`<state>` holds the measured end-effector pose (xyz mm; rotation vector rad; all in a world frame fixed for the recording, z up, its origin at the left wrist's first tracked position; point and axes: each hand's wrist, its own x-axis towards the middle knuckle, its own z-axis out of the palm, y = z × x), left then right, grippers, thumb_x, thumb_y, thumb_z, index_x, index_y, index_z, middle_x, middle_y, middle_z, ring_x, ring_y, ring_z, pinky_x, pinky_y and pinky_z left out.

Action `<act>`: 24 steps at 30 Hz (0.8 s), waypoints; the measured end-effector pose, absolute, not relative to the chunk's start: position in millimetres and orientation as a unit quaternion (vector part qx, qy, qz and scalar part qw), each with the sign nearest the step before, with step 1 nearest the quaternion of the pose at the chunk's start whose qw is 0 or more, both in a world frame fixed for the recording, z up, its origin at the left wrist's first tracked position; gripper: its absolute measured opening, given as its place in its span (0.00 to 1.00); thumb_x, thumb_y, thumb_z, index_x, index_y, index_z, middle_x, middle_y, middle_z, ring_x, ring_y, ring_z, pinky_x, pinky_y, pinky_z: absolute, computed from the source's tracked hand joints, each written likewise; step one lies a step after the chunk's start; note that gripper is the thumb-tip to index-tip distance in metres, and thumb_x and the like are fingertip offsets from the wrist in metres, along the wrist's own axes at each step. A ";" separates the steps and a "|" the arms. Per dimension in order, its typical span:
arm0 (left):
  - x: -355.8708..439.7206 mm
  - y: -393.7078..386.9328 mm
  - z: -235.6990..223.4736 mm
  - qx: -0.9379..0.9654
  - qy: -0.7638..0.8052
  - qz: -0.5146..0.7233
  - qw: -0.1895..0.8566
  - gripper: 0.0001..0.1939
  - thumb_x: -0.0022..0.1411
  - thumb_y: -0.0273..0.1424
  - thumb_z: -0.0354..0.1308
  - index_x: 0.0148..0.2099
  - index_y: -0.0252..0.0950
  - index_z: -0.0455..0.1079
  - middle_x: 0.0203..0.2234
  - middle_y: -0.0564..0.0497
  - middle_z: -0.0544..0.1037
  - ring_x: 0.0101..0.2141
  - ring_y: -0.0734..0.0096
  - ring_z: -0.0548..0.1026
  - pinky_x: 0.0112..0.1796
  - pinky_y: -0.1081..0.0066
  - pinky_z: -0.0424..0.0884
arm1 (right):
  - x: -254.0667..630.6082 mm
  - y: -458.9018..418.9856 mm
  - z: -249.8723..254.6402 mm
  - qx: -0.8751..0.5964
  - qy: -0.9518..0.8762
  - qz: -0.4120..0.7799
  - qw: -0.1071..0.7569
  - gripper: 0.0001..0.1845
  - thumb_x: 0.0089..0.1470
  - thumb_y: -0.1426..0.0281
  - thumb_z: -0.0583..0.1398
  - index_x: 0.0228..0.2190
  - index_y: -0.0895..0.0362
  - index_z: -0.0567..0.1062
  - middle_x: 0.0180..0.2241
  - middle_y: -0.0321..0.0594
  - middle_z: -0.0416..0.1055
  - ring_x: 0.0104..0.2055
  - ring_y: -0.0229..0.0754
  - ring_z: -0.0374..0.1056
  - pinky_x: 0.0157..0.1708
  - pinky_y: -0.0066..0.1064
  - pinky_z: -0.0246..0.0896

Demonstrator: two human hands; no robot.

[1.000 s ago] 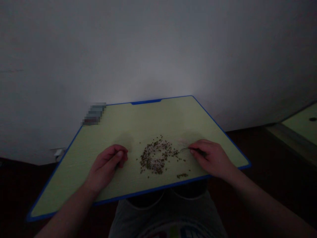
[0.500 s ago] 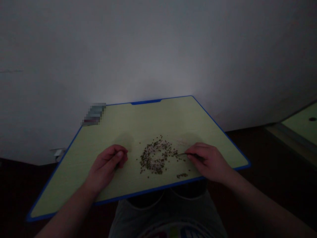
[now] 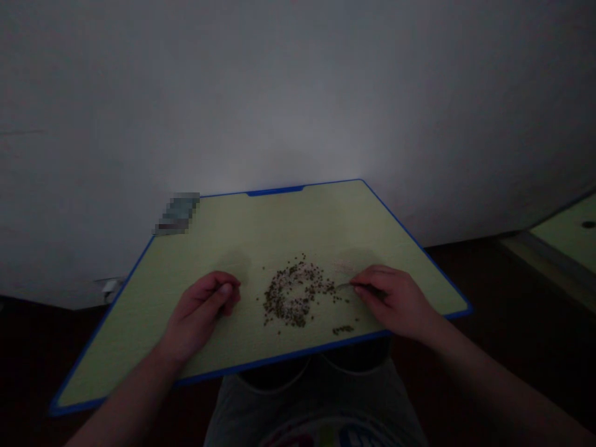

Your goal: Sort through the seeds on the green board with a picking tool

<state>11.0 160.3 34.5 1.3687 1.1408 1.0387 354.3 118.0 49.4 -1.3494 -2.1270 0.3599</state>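
Note:
A ring-shaped scatter of small dark beans (image 3: 293,297) lies on a pale green desk with a blue edge (image 3: 261,363). My right hand (image 3: 395,301) rests just right of the beans, fingers pinched on thin metal tweezers (image 3: 343,285) whose tips point at the beans' right side. My left hand (image 3: 202,310) lies on the desk left of the beans, fingers curled loosely against the thumb, with nothing visible in them. A small separate cluster of beans (image 3: 342,329) sits near the front edge.
The scene is dim. A blurred small object (image 3: 177,214) sits at the desk's far left corner. A white wall stands behind the desk. Another green desk (image 3: 570,230) shows at the right edge. My lap is below the desk's front edge.
My right hand with the tweezers shifted slightly left toward the beans, then held near the same spot. My left hand has not moved.

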 end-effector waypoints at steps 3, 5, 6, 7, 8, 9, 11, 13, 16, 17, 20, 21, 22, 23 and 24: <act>11.1 160.3 35.3 0.573 0.475 0.430 0.510 0.08 0.57 0.37 0.58 0.34 0.36 0.71 0.20 0.55 0.72 0.20 0.75 0.64 0.23 0.74 0.59 | 352.9 117.4 50.9 -0.494 -0.804 0.140 0.300 0.10 0.55 0.72 0.55 0.33 0.56 0.77 0.29 0.41 0.76 0.32 0.40 0.72 0.32 0.32 0.67; 11.3 160.2 35.5 0.576 0.473 0.430 0.509 0.08 0.57 0.37 0.58 0.34 0.37 0.71 0.20 0.55 0.72 0.21 0.75 0.64 0.23 0.74 0.59 | 351.9 116.7 51.3 -0.490 -0.804 0.143 0.304 0.10 0.55 0.73 0.55 0.33 0.56 0.77 0.29 0.40 0.76 0.32 0.40 0.71 0.31 0.31 0.67; 11.7 160.2 35.6 0.578 0.472 0.430 0.508 0.08 0.57 0.36 0.58 0.34 0.37 0.71 0.20 0.55 0.72 0.21 0.75 0.64 0.23 0.74 0.59 | 351.3 116.3 51.1 -0.490 -0.804 0.144 0.305 0.10 0.55 0.73 0.55 0.33 0.56 0.77 0.29 0.41 0.76 0.32 0.40 0.71 0.31 0.31 0.67; 12.1 160.3 35.9 0.580 0.472 0.430 0.506 0.08 0.57 0.36 0.58 0.34 0.37 0.71 0.20 0.55 0.72 0.21 0.75 0.64 0.23 0.73 0.59 | 350.6 115.9 50.7 -0.490 -0.804 0.143 0.305 0.10 0.55 0.73 0.55 0.34 0.56 0.77 0.29 0.41 0.76 0.32 0.40 0.71 0.32 0.32 0.67; 12.7 160.3 36.3 0.581 0.471 0.431 0.504 0.08 0.57 0.36 0.58 0.34 0.37 0.71 0.20 0.55 0.72 0.21 0.75 0.64 0.24 0.73 0.59 | 349.9 115.6 50.2 -0.491 -0.804 0.141 0.305 0.10 0.56 0.73 0.55 0.34 0.56 0.77 0.29 0.41 0.76 0.32 0.40 0.71 0.32 0.32 0.67; 13.3 160.4 36.9 0.582 0.471 0.432 0.503 0.08 0.57 0.36 0.58 0.34 0.37 0.71 0.20 0.55 0.72 0.21 0.75 0.64 0.24 0.73 0.59 | 349.2 115.3 49.6 -0.493 -0.803 0.138 0.304 0.10 0.56 0.73 0.55 0.34 0.56 0.77 0.30 0.41 0.76 0.32 0.40 0.71 0.33 0.32 0.67; 14.2 160.4 38.0 0.580 0.472 0.435 0.502 0.08 0.57 0.36 0.59 0.33 0.37 0.72 0.19 0.56 0.72 0.20 0.76 0.64 0.23 0.74 0.59 | 348.4 115.0 48.3 -0.503 -0.799 0.128 0.302 0.10 0.56 0.73 0.55 0.35 0.57 0.77 0.30 0.41 0.76 0.33 0.40 0.71 0.34 0.32 0.67; 14.3 160.2 38.5 0.578 0.471 0.436 0.504 0.08 0.56 0.36 0.59 0.33 0.37 0.72 0.19 0.55 0.72 0.20 0.76 0.64 0.23 0.74 0.59 | 348.9 115.2 47.1 -0.516 -0.794 0.116 0.300 0.10 0.56 0.73 0.55 0.35 0.57 0.77 0.31 0.42 0.76 0.34 0.41 0.72 0.34 0.32 0.67; 13.1 159.4 37.8 0.573 0.473 0.433 0.510 0.08 0.56 0.36 0.59 0.33 0.36 0.72 0.20 0.55 0.72 0.20 0.76 0.65 0.23 0.74 0.59 | 352.4 116.9 45.4 -0.532 -0.787 0.097 0.297 0.10 0.56 0.73 0.55 0.35 0.57 0.77 0.32 0.42 0.77 0.34 0.42 0.72 0.35 0.33 0.67; 12.6 159.0 37.4 0.572 0.474 0.432 0.512 0.08 0.56 0.37 0.59 0.33 0.36 0.72 0.20 0.55 0.72 0.20 0.76 0.65 0.23 0.74 0.59 | 353.9 117.9 44.8 -0.538 -0.784 0.093 0.296 0.10 0.56 0.73 0.55 0.35 0.57 0.77 0.32 0.42 0.77 0.34 0.42 0.72 0.35 0.33 0.67; 11.8 157.9 37.0 0.568 0.475 0.435 0.513 0.09 0.56 0.37 0.60 0.33 0.36 0.72 0.19 0.55 0.72 0.20 0.76 0.64 0.23 0.74 0.60 | 357.6 122.3 43.6 -0.554 -0.775 0.087 0.290 0.10 0.56 0.73 0.55 0.36 0.57 0.77 0.32 0.42 0.77 0.34 0.42 0.72 0.35 0.34 0.67; 11.8 157.6 37.2 0.567 0.475 0.435 0.513 0.09 0.56 0.37 0.60 0.33 0.36 0.72 0.19 0.55 0.72 0.20 0.76 0.64 0.23 0.74 0.59 | 358.4 124.0 43.6 -0.558 -0.773 0.087 0.289 0.10 0.56 0.72 0.55 0.36 0.57 0.77 0.32 0.42 0.77 0.34 0.42 0.72 0.35 0.34 0.67; 11.7 157.4 37.4 0.567 0.475 0.436 0.513 0.09 0.56 0.37 0.60 0.33 0.36 0.72 0.20 0.55 0.72 0.20 0.76 0.64 0.23 0.74 0.59 | 358.9 125.5 43.7 -0.562 -0.771 0.086 0.289 0.10 0.56 0.72 0.55 0.35 0.57 0.77 0.32 0.42 0.77 0.35 0.43 0.72 0.36 0.34 0.67; 11.6 157.4 37.6 0.567 0.475 0.435 0.513 0.09 0.56 0.37 0.60 0.33 0.36 0.72 0.20 0.55 0.72 0.20 0.76 0.64 0.23 0.74 0.59 | 359.2 126.7 44.1 -0.563 -0.769 0.085 0.289 0.10 0.56 0.72 0.55 0.35 0.57 0.77 0.32 0.42 0.77 0.35 0.43 0.72 0.36 0.34 0.67; 11.2 157.4 37.5 0.569 0.475 0.434 0.513 0.09 0.56 0.37 0.59 0.34 0.36 0.72 0.20 0.55 0.72 0.20 0.76 0.64 0.23 0.74 0.58 | 359.5 127.5 44.5 -0.562 -0.770 0.085 0.290 0.10 0.56 0.72 0.55 0.35 0.58 0.77 0.32 0.42 0.77 0.35 0.43 0.72 0.36 0.34 0.67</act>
